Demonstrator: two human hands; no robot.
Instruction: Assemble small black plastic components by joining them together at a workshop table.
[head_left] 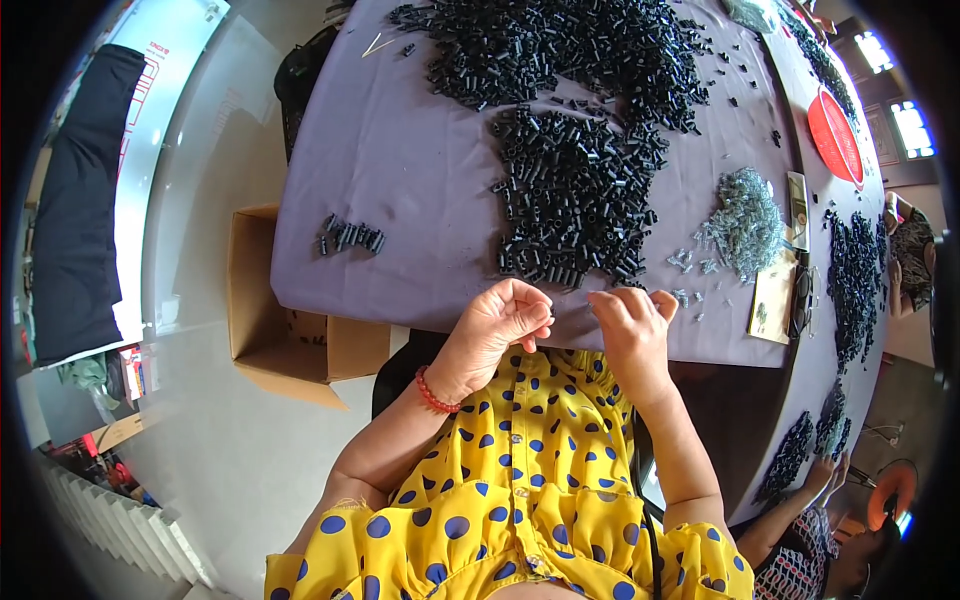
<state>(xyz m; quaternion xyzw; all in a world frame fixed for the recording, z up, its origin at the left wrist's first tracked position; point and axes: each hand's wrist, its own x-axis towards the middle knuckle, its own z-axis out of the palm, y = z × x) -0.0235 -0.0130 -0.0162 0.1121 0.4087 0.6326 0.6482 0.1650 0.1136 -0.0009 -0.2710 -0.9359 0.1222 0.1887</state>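
The bare left hand (503, 318) and bare right hand (633, 325), fingers curled inward but any grasp impossible to tell, lie over the near edge of a mauve cloth-covered table (400, 150), just before heaped short black cylindrical tubes (575, 195), with small translucent pieces (745, 225) piled rightward.

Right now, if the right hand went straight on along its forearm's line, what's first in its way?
Probably the near edge of the heap of black tubes on the purple tablecloth, just beyond the right hand. Height is unclear; it might pass above.
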